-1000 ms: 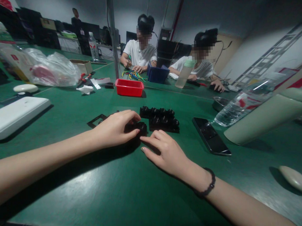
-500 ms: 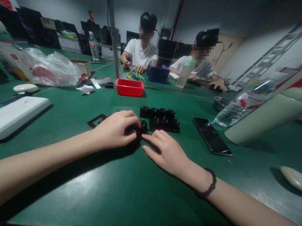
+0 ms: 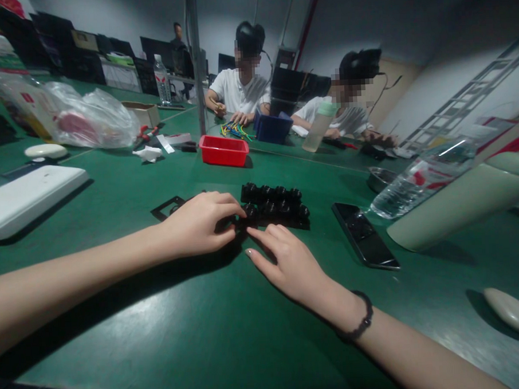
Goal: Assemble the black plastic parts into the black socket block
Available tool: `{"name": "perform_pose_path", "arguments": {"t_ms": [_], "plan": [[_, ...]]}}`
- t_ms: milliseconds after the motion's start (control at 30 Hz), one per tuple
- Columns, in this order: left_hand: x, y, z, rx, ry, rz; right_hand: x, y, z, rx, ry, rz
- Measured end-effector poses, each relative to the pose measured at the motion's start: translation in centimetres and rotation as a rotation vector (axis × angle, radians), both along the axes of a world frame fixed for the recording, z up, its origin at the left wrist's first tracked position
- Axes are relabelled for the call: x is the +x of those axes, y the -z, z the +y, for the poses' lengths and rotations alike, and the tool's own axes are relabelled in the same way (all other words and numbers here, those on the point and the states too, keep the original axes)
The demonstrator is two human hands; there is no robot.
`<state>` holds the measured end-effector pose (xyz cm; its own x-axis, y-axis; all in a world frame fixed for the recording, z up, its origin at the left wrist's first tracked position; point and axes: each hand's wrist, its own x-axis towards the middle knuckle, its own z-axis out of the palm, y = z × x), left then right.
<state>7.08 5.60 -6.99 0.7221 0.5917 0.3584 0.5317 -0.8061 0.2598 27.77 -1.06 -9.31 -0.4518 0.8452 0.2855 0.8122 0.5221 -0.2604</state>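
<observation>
My left hand (image 3: 209,222) is curled at the left end of the front row, thumb and fingers round a small black part with a round knob (image 3: 250,211). How much of the part lies under the fingers is hidden. Just to the right, my right hand (image 3: 283,253) has its thumb and index finger apart. The index fingertip is at the part's near edge; I cannot tell whether it presses on it. Black knobbed blocks (image 3: 286,210) make up the rest of the front row, and a second row of black knobbed blocks (image 3: 273,192) lies behind.
A flat black frame (image 3: 165,209) lies partly behind my left hand. Farther back stands a red tray (image 3: 224,152). To the right are a phone (image 3: 364,236), a water bottle (image 3: 417,179) and a pale green cylinder (image 3: 453,203). Two people sit across the green table (image 3: 183,329).
The small black part has shifted slightly right and away from me, closing the gap to the front row. My left fingers moved with it, and my right hand has barely moved.
</observation>
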Motion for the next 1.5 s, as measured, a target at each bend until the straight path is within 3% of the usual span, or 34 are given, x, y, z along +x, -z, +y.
{"name": "perform_pose_path", "arguments": {"t_ms": [1133,1500], "plan": [[0.20,-0.06,-0.19,0.019,-0.040,0.160,-0.08,-0.31,-0.01,-0.047,0.015,0.027],[0.10,0.03,-0.32,-0.031,-0.101,0.105,-0.11,-0.49,-0.25,-0.009,-0.035,0.026]]}}
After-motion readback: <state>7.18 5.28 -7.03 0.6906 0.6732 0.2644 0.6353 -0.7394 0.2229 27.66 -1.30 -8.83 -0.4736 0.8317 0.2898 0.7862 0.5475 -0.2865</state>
